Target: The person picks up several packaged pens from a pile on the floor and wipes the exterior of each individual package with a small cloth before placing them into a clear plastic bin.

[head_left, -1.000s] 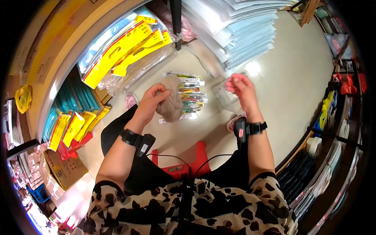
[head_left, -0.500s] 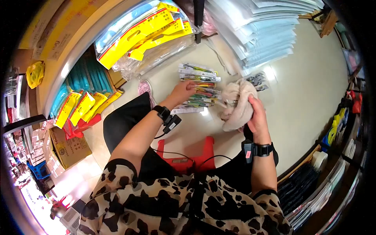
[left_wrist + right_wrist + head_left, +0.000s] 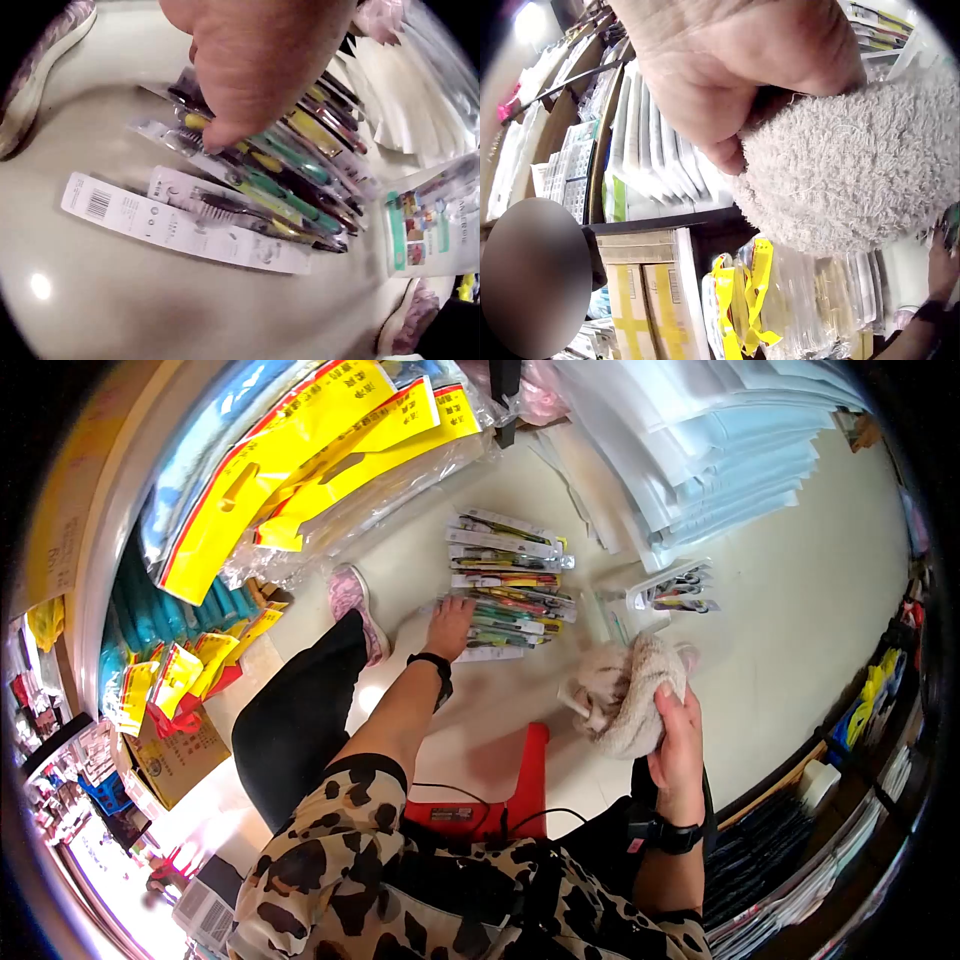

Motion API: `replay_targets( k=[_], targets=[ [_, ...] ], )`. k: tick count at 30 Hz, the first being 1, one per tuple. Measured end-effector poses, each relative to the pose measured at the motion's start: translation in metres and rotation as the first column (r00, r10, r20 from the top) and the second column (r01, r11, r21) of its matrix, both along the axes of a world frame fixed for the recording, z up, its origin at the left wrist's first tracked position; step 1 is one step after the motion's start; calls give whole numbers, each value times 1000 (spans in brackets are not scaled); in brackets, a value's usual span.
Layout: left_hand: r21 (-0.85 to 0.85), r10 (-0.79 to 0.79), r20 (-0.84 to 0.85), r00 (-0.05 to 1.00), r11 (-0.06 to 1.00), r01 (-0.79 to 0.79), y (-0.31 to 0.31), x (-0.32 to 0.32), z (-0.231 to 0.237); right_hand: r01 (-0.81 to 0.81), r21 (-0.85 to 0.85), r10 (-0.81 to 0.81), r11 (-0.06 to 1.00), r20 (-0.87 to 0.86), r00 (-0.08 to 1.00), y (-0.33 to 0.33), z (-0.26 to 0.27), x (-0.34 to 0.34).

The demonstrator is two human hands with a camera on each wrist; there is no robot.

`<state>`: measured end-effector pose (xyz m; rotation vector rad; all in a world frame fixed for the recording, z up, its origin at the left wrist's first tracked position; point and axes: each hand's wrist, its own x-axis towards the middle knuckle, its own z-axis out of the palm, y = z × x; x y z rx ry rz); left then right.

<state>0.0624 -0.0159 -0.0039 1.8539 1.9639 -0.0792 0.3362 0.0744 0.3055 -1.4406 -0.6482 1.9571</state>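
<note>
Several packaged toothbrushes (image 3: 520,575) lie in an overlapping row on the floor. At their near left end, my left hand (image 3: 452,628) rests on the packs; one fingertip presses close to the clear wrappers in the left wrist view, while the other fingers are hidden behind the palm. My right hand (image 3: 680,745) grips a bunched, fluffy beige terry cloth (image 3: 640,710) to the right of the row. Loops of its pile show closely in the right wrist view, with the thumb and fingers curled at its edge. A white toothbrush pack (image 3: 142,217) with a barcode lies nearest me.
Beyond the cloth stands a clear plastic container (image 3: 442,225) with a printed label. Yellow-topped packages (image 3: 300,460) fill the shelf at upper left. Pale blue-white bags (image 3: 740,470) are stacked at upper right. A red stool (image 3: 530,760) is beneath me, and a pink shoe (image 3: 355,610) stands left.
The beige cloth passed from my left hand to my right and has come lower in view. My left hand moved onto the toothbrush packs, then toward their near left end.
</note>
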Motion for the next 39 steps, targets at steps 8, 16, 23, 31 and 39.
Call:
replay_targets(
  k=[8,16,23,31,39],
  targets=[
    [31,-91,-124,988,995,96,15,-8,-17,-91,-13,91,996,22,996,-1,-12,-4],
    [53,-129,-15,992,990,130,12,-13,-1,-121,3,120,993,65,991,-2,-16,-5],
    [-10,-193,-26,981,981,193,10,-10,0,-6,-6,6,1000,16,1000,-2,-18,-9],
    [-79,-183,-62,981,981,178,10,5,-10,22,-9,-22,1000,11,1000,1,-20,-10],
    [-117,11,145,989,993,7,14,0,-3,2,9,-2,1000,11,1000,4,-19,-12]
  ],
)
